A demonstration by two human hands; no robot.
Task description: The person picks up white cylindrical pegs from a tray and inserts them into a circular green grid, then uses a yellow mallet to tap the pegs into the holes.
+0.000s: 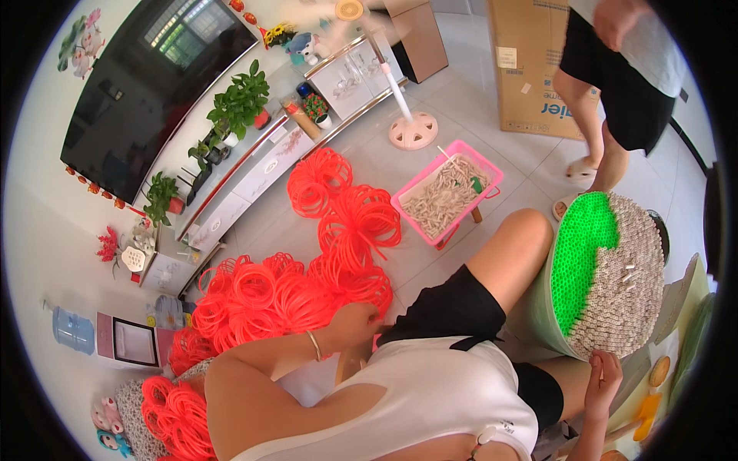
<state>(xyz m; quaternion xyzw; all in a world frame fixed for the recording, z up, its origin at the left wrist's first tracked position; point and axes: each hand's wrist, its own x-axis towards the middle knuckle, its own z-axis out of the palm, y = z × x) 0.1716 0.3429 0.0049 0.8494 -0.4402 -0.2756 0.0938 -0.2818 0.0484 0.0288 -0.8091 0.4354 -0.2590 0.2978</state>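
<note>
Between my knees stands a pale green round tub (540, 311). Its top is packed with bright green tube ends (580, 250) on the left and rows of short beige-grey pieces (626, 296) on the right. A few loose pieces lie on top of the rows. My right hand (603, 376) is at the tub's near rim, fingers pinched together; what they hold is too small to name. Beside my left thigh, my left hand (352, 329) is closed, with a bracelet on its wrist; anything inside it is hidden. Loose beige-grey pieces (442, 200) fill a pink basin (480, 157) ahead.
Coils of red tubing (261, 300) are heaped on my left. A pink fan base (413, 131) stands beyond, near a cabinet (269, 165) with plants. At the far right another person (615, 84) stands beside a large cardboard box (530, 69). An orange-handled tool (647, 415) lies near right.
</note>
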